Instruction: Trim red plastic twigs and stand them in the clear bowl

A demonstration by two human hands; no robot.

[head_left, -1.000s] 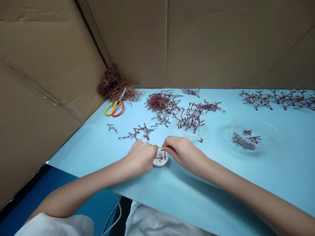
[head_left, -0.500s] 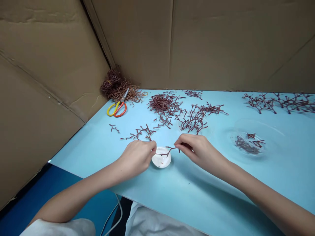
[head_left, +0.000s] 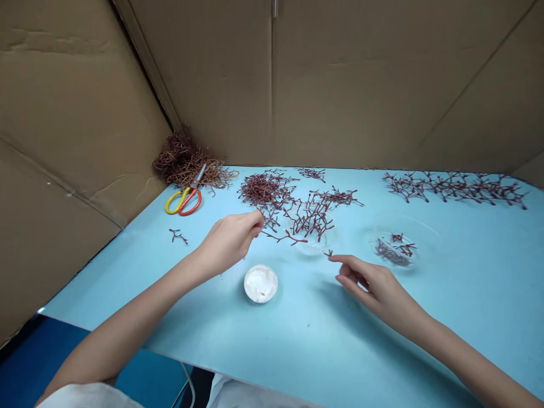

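My left hand is closed, fingers pinched, above and left of a small white bowl. A thin brown branched twig sticks out to the right from its fingertips. The white bowl holds a white substance with a small reddish speck. My right hand is open, its index finger stretched out and the thumb apart below. At that fingertip is a tiny dark forked piece; whether it clings there or lies on the table I cannot tell. Beyond it, branched twigs rest in a clear dish.
Scissors with yellow and red handles lie by a tangled brown heap in the corner. A twig pile, a row of branched twigs and another clear dish with small pieces stand farther back. Cardboard walls enclose the table.
Both hands have moved apart and away from over the bowl, which is now uncovered. The right fingers have opened from their pinch on the twig. The view has shifted slightly.
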